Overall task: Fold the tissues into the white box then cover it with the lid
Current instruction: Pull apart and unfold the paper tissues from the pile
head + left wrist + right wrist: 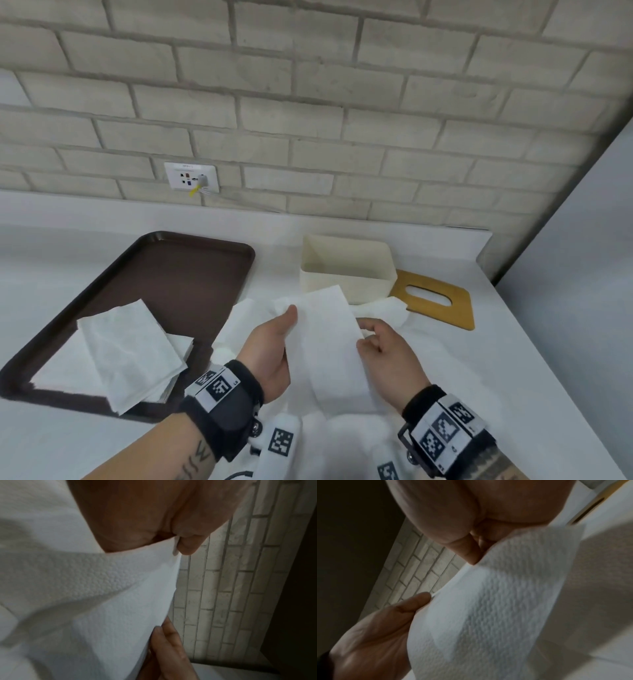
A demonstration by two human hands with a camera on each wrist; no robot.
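Note:
Both hands hold a long, folded white tissue (330, 342) up over the counter. My left hand (274, 342) pinches its left edge with the thumb on top. My right hand (383, 346) pinches its right edge with curled fingers. The embossed tissue (106, 601) fills the left wrist view, and the same tissue (488, 608) fills the right wrist view. The white box (346, 270) stands open and empty behind the tissue. Its wooden lid (435, 298), with an oval slot, lies flat to the box's right. More unfolded tissues (387, 308) lie under my hands.
A brown tray (191, 270) at the left carries a stack of white tissues (120, 353). A brick wall (308, 102) with a socket plate (191, 176) rises behind the counter. The white counter (513, 342) ends at the right, beside a grey wall.

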